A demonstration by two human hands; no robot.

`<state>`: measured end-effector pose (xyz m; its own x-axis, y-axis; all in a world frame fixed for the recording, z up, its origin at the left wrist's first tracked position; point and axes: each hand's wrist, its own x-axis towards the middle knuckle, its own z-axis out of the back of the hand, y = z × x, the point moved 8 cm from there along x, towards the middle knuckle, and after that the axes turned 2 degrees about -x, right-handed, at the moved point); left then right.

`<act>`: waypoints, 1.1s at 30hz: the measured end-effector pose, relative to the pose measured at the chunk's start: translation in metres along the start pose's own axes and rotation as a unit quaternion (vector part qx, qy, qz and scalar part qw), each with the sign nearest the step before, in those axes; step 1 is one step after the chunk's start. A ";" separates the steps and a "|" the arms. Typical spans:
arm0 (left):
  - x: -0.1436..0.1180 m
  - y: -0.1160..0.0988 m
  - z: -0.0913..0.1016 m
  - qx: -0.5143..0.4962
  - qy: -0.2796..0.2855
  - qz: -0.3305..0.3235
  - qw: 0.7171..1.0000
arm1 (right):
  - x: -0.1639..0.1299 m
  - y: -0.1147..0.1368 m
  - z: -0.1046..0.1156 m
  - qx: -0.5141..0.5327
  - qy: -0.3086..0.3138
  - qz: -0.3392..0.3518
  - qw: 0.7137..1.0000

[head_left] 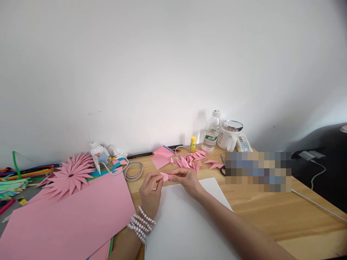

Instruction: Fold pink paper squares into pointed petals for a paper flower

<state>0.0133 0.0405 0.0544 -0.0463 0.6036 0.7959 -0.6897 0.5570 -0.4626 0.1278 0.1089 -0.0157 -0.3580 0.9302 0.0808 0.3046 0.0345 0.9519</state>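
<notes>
Hands are held close together over the white sheet (187, 224) — the left hand (150, 193) and the right hand (187, 180) meet at a small pink paper piece (165, 176). The piece is pinched from both sides, with the fingertips of each hand closed on it, and it is kept just above the top edge of the white sheet. The left wrist is bent up, and rows of pearl bracelets (141, 224) are worn on it. The right arm is stretched in from the lower right, across the white sheet. A pile of folded pink points (189, 160) is seen just behind the hands. A big pink sheet (67, 220) is spread to the left, and a pink paper flower (69, 175) is laid at its far edge. The wooden table (271, 209) is pushed against a plain white wall (162, 65). Near the wall a water bottle (211, 133), a white mug (230, 136) and a yellow glue stick (193, 143) are stood — all well apart from the hands.
</notes>
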 end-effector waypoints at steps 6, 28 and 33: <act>-0.008 0.015 -0.012 -0.065 0.047 0.077 0.994 | -0.001 0.002 -0.001 0.000 0.011 0.005 1.000; -0.019 0.049 -0.032 -0.248 0.101 0.370 0.890 | -0.005 0.017 -0.002 -0.111 -0.020 0.078 0.991; -0.019 0.048 -0.029 -0.259 0.071 0.380 0.885 | -0.006 0.015 -0.008 -0.099 0.000 0.075 0.992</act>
<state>0.0020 0.0718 0.0057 -0.2373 0.9616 0.1382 -0.0728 0.1242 -0.9896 0.1277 0.1010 0.0003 -0.3210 0.9196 0.2267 0.1752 -0.1776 0.9684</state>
